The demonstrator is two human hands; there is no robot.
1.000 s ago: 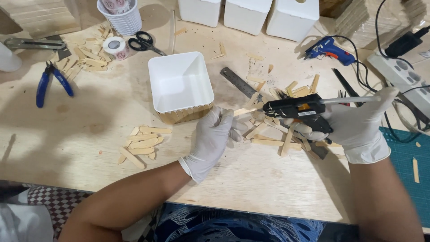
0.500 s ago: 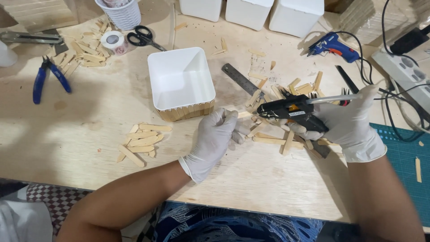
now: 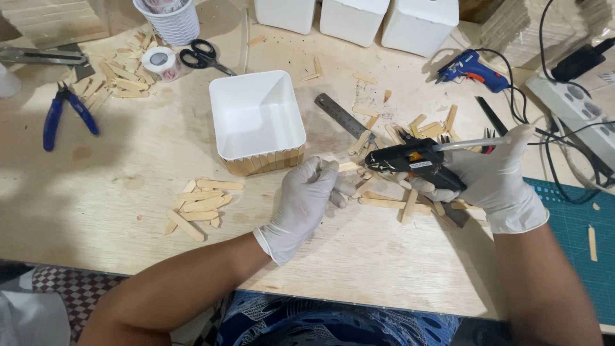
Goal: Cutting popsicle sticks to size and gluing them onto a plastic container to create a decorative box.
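Note:
My left hand (image 3: 306,200), in a white glove, pinches a short wooden stick (image 3: 349,166) just in front of the white square tub (image 3: 257,119), whose near side is lined with upright wooden sticks (image 3: 264,162). My right hand (image 3: 493,179), also gloved, grips a black glue gun (image 3: 413,164) with a clear glue rod out its back. The gun's nozzle points left at the end of the held stick. Loose sticks (image 3: 397,198) lie under both hands.
A pile of cut sticks (image 3: 200,206) lies left of my left hand. A steel ruler (image 3: 343,116), blue pliers (image 3: 64,112), scissors (image 3: 204,56), tape roll (image 3: 160,63), a blue glue gun (image 3: 471,69), power strip (image 3: 576,109) and green cutting mat (image 3: 576,250) surround the work area.
Both hands have stayed together in front of the tub. The glue gun's nozzle has edged closer to the stick in my left hand.

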